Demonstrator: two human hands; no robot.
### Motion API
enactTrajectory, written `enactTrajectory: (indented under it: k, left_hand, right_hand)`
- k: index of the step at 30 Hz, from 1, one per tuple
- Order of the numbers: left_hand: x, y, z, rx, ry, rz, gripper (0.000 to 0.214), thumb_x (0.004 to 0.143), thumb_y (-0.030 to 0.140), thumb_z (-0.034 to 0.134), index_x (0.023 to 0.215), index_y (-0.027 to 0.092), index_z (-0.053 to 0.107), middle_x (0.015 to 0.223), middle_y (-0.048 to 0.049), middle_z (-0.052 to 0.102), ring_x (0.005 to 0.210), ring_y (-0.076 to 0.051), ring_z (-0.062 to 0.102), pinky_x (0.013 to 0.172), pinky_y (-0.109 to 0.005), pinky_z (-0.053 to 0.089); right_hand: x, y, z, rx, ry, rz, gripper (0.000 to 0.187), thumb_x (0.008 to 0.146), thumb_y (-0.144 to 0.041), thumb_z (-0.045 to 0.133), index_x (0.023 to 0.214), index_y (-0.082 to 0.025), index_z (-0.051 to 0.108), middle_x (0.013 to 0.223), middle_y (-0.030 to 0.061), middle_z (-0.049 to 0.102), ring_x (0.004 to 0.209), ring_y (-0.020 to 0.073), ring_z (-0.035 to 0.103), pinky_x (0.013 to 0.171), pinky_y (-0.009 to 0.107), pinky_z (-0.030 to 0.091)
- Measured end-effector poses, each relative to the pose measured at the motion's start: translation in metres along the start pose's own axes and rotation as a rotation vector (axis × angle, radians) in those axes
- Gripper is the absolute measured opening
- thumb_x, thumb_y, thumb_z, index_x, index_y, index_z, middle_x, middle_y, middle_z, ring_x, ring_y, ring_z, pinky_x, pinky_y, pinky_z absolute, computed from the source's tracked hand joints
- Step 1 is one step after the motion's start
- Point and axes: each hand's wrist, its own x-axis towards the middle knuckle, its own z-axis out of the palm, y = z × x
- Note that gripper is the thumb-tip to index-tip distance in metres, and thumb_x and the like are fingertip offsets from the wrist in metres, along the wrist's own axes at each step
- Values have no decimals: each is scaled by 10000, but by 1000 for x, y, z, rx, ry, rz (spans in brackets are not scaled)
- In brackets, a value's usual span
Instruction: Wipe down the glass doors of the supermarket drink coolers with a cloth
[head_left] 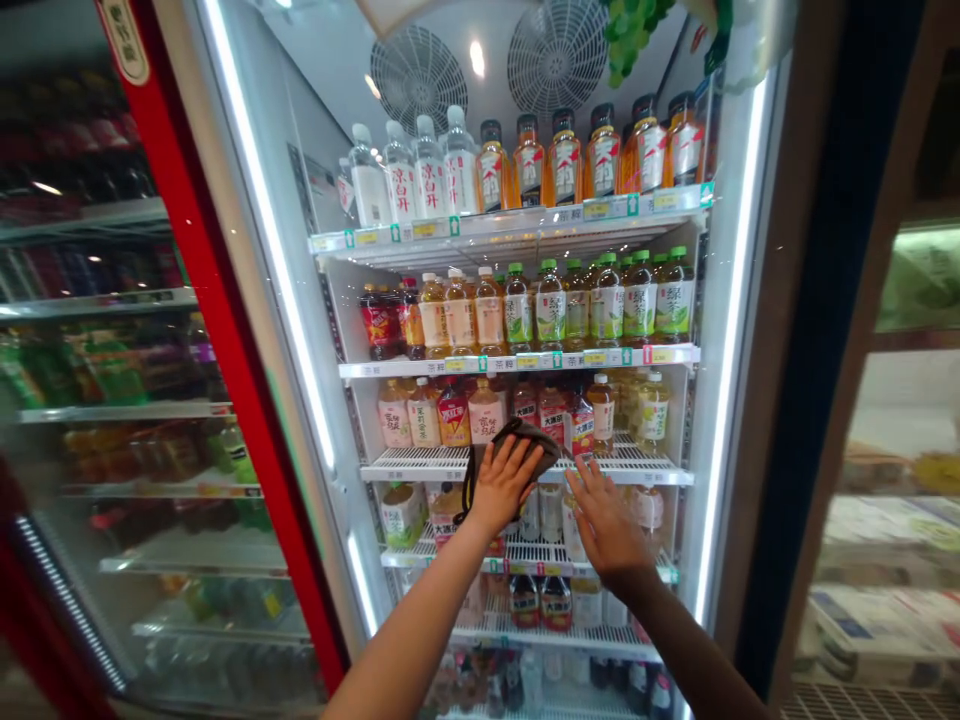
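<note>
My left hand [504, 490] lies with its fingers spread on a dark grey cloth [534, 440]. It presses the cloth flat to the glass front of a lit drinks fridge, and a black strap or edge of the cloth hangs down at the left. Just right of it, my right hand [606, 522] is open, fingers stretched up, with nothing in it. Its palm faces the glass; whether it touches cannot be made out. Behind both hands are shelves of bottled tea, among them a red-labelled bottle [454, 412] and a pink-labelled bottle [486, 412].
Clear bottles [427, 168] and amber bottles [564, 160] fill the top shelf, with green-capped tea bottles [550, 300] below. A red frame [217, 330] divides off another fridge at the left. A dark upright [817, 330] and shelves of packs [885, 630] stand at the right.
</note>
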Motion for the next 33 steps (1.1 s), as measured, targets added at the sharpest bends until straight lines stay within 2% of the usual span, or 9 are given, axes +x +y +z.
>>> enactTrajectory:
  k: [3, 6, 10, 14, 20, 24, 28, 30, 33]
  left_hand:
    - [9, -34, -12, 29, 79, -210, 703, 933, 417, 615, 1572, 272, 361, 1601, -119, 425, 1546, -312, 257, 1265, -584, 177]
    - [-17, -41, -11, 62, 144, -426, 728, 934, 384, 610, 1583, 206, 332, 1618, -174, 375, 1561, -351, 184, 1233, -640, 214]
    - [-47, -19, 1, 33, 56, -187, 704, 906, 413, 655, 1547, 251, 411, 1559, -136, 483, 1561, -331, 193, 1264, -608, 131]
    - [-20, -36, -8, -13, 13, -15, 678, 904, 427, 658, 1534, 319, 431, 1555, -84, 499, 1538, -291, 285, 1288, -544, 65]
    - [-30, -63, -21, 17, 77, -485, 670, 906, 357, 652, 1531, 234, 444, 1616, -148, 390, 1551, -360, 221, 1248, -637, 149]
    - [-49, -29, -10, -41, 9, -273, 653, 879, 356, 695, 1498, 314, 488, 1551, -102, 501, 1539, -342, 266, 1258, -633, 94]
    - [-16, -33, -15, -86, -9, -54, 641, 922, 372, 643, 1522, 403, 421, 1548, -29, 512, 1524, -279, 318, 1269, -603, -11]
    - [-6, -51, -22, -89, 7, -95, 637, 932, 389, 627, 1530, 404, 408, 1568, -30, 486, 1526, -279, 314, 1267, -609, -11]
    - [-25, -68, -23, -38, 78, -411, 633, 928, 386, 630, 1528, 318, 440, 1596, -94, 438, 1539, -322, 274, 1259, -637, 62]
  right_hand:
    - [4, -9, 10, 3, -17, -9, 682, 1003, -126, 349, 1633, -271, 133, 1675, 67, 252, 1554, 272, 202, 1208, 550, 353]
    - [-1, -17, 19, 7, -27, -3, 683, 1001, -129, 351, 1634, -271, 136, 1672, 69, 265, 1552, 275, 213, 1206, 550, 358]
    - [-2, -25, 22, 15, -32, -14, 664, 1010, -144, 356, 1632, -277, 162, 1662, 61, 297, 1548, 256, 232, 1222, 527, 344]
    - [7, -30, 21, 33, -11, -26, 664, 1007, -137, 356, 1630, -279, 176, 1670, 65, 270, 1547, 267, 230, 1225, 550, 330]
    - [2, -35, 27, 52, -1, 0, 675, 1009, -148, 372, 1630, -304, 159, 1666, 55, 278, 1541, 280, 242, 1211, 573, 350]
    - [2, -38, 27, 44, -36, -28, 682, 1014, -151, 378, 1634, -312, 143, 1660, 67, 298, 1538, 287, 251, 1193, 571, 384]
    - [14, -40, 25, 60, -14, -58, 683, 1013, -163, 380, 1634, -323, 142, 1672, 71, 269, 1540, 300, 246, 1189, 597, 372]
    - [19, -42, 27, 63, 13, -56, 687, 1013, -163, 375, 1634, -329, 133, 1676, 72, 258, 1540, 307, 243, 1190, 610, 362]
    - [17, -47, 35, 52, 9, -60, 701, 1012, -157, 378, 1636, -333, 112, 1673, 75, 266, 1539, 307, 243, 1194, 604, 358]
